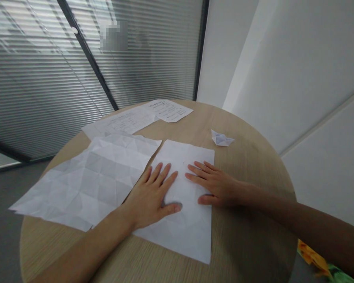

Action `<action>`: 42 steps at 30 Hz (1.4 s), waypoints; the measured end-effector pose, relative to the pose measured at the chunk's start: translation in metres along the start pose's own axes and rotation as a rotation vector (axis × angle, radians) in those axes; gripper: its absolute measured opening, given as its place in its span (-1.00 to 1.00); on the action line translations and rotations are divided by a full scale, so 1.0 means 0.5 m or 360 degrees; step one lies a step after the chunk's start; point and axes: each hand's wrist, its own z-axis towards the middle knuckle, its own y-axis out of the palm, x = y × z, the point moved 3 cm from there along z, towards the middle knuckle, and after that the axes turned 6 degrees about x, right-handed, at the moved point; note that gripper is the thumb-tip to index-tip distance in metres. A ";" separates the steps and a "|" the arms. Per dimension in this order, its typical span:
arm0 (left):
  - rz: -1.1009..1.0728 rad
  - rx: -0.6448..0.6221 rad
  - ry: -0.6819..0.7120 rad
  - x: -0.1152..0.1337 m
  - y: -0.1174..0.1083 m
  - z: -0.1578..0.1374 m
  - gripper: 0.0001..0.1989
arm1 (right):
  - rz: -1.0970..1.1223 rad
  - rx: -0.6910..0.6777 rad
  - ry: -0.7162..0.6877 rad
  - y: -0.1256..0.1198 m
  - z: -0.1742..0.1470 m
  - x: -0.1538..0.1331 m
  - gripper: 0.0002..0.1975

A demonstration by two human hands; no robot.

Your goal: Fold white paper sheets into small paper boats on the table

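Note:
A white sheet of paper (183, 232) lies flat on the round wooden table, its near edge towards me. My left hand (153, 198) rests on its left side with the fingers spread. On the right side of the same sheet lies my right hand (216, 184), palm down, fingers apart and pointing left. Neither hand grips anything. Just left of the sheet is a large creased paper (103, 177), marked all over with fold lines; my left wrist and forearm pass over its right edge.
A small folded paper boat (221, 138) stands at the right rear of the round table (253, 157). Printed sheets (126, 122) lie along the far left edge. Behind the table are a glass partition with blinds (153, 59) and a white wall (312, 78).

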 end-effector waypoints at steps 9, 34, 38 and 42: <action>-0.0217 -0.0066 0.0125 0.012 -0.024 -0.044 -0.07 | 0.0172 -0.0117 -0.0028 -0.017 -0.091 0.050 0.05; -0.0392 0.0196 0.0138 -0.008 -0.026 -0.069 -0.64 | 0.0240 0.0055 0.0053 -0.034 -0.142 0.087 -0.32; -0.0384 0.0045 0.0166 -0.006 -0.041 -0.075 -0.58 | 0.0145 0.0051 0.0120 -0.033 -0.145 0.077 -0.31; -0.0437 -0.0082 0.0250 -0.009 -0.058 -0.091 -0.36 | 0.0122 0.0053 0.0132 -0.033 -0.142 0.074 -0.39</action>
